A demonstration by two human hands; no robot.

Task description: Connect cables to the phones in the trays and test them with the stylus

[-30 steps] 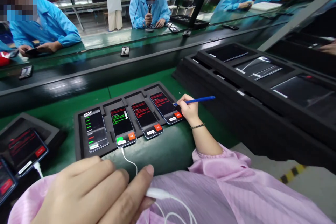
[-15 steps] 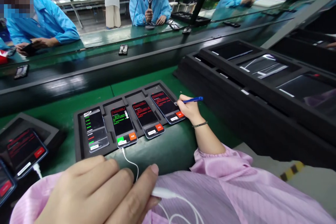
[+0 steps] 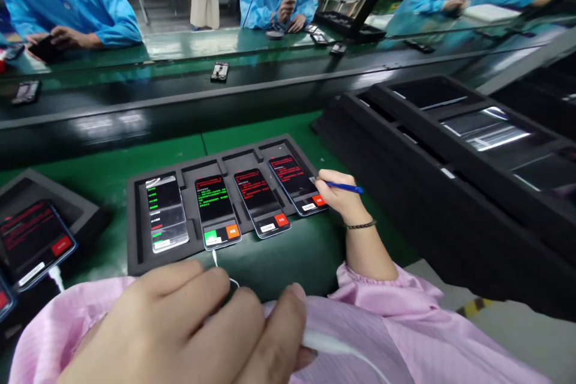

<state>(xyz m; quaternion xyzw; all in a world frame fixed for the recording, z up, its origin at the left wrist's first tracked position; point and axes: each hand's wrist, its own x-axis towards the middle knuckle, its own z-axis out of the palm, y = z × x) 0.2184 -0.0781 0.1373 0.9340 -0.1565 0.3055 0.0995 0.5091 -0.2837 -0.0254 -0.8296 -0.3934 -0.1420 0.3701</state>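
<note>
Bench point(image 3: 112, 168), tray point(image 3: 133, 261) of four phones point(image 3: 215, 211), right fingers point(image 3: 332, 193) gripping pen point(image 3: 347, 188), left fingers point(image 3: 281, 336) pinching cable point(image 3: 335, 346).

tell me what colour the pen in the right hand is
Blue. The head view shows it best: the pen sits in the right hand.

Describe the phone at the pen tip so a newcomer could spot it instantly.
On the green bench nearest the camera lies a dark foam tray with four lit phones in a row. Take the rightmost phone, where the right hand sets a blue pen at its edge. It shows red text like its left neighbour, but it alone ends the row; the other two show green text.
</note>
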